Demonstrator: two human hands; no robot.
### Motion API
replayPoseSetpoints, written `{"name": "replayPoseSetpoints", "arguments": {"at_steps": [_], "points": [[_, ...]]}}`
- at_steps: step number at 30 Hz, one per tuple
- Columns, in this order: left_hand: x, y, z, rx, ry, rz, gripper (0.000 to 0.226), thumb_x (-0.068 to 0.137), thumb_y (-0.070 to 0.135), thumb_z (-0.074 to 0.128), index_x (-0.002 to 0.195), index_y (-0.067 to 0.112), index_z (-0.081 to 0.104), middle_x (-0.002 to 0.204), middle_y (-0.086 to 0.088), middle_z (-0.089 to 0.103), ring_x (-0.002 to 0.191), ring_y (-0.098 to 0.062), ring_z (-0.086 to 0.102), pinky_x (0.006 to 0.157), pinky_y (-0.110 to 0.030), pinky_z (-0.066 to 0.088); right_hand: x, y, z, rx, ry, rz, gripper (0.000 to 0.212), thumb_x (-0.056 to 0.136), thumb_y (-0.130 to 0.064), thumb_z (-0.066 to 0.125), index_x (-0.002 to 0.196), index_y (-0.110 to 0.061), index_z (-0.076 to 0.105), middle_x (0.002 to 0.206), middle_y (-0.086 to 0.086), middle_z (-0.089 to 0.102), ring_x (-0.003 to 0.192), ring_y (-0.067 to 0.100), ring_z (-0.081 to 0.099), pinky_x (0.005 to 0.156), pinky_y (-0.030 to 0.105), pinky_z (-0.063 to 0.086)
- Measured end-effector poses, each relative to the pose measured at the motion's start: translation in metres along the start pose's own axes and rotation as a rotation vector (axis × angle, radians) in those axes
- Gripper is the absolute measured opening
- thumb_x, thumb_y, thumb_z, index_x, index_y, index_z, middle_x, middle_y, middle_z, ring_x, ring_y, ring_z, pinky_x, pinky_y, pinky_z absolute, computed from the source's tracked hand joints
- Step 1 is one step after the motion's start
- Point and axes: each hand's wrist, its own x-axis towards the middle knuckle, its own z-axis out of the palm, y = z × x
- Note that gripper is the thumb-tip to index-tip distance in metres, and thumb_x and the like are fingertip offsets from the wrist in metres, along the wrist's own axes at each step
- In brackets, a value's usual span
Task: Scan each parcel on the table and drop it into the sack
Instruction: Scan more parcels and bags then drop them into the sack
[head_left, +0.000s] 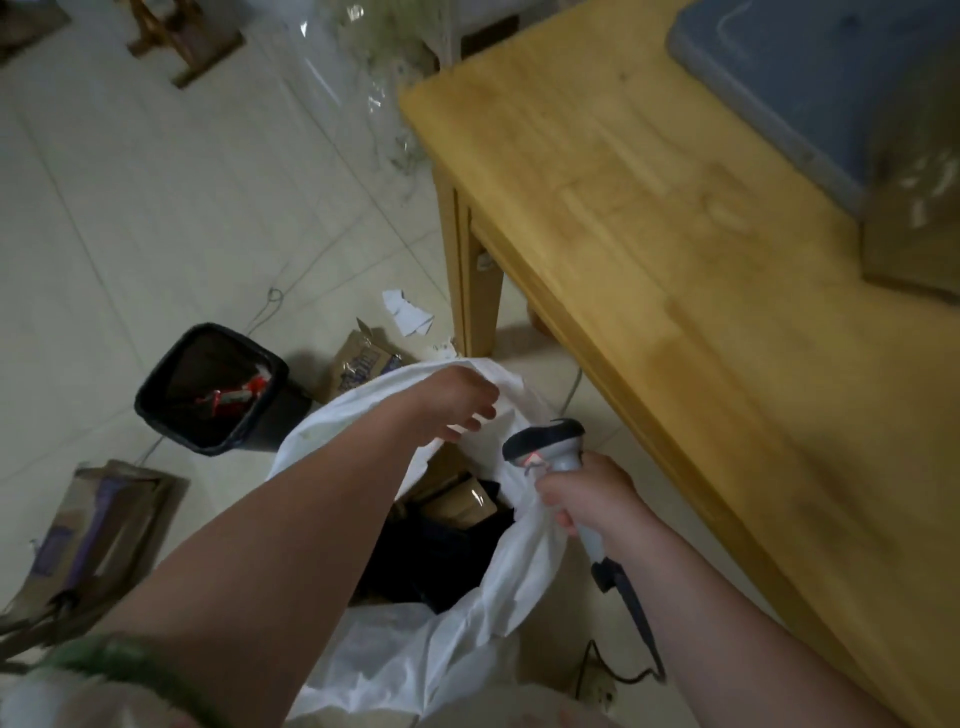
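Note:
A white sack (415, 649) stands open on the floor beside the wooden table (649, 218). Brown and dark parcels (457, 506) lie inside it. My left hand (457, 400) hovers over the sack's far rim with fingers spread, holding nothing. At the sack's near-right rim, my right hand (587, 501) grips a grey handheld scanner (550, 447) together with a fold of the sack; a red light glows on the scanner's head. A brown parcel (914, 228) with clear tape lies at the table's right edge, cut off by the frame.
A blue-grey flat box (800, 88) lies on the table's far right. A black waste bin (218, 389) stands left of the sack. Flattened cardboard (98, 540) and a brown packet (363, 364) lie on the tiled floor. The scanner's cable runs to a socket strip (597, 691).

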Motion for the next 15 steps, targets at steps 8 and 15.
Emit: {"name": "replayPoseSetpoints", "arguments": {"at_steps": [8, 15], "points": [[-0.063, 0.088, 0.015, -0.016, 0.195, 0.258, 0.013, 0.097, 0.021, 0.054, 0.093, 0.012, 0.063, 0.095, -0.007, 0.066, 0.086, -0.022, 0.061, 0.081, -0.036, 0.050, -0.101, -0.015, -0.079, 0.253, -0.074, -0.264, 0.006, 0.081, 0.000, 0.063, 0.082, -0.006, 0.064, 0.068, 0.008, 0.061, 0.052, 0.015, 0.051, 0.047, 0.024, 0.040], [-0.105, 0.167, 0.104, -0.042, 0.218, 0.435, 0.015, 0.098, 0.022, 0.053, 0.103, 0.011, 0.063, 0.096, -0.007, 0.067, 0.083, -0.021, 0.062, 0.076, -0.034, 0.052, -0.156, 0.020, -0.192, 0.481, 0.120, -0.463, 0.013, 0.086, -0.008, 0.067, 0.074, -0.007, 0.063, 0.060, 0.005, 0.056, 0.047, 0.012, 0.051, 0.047, 0.025, 0.041]]}}
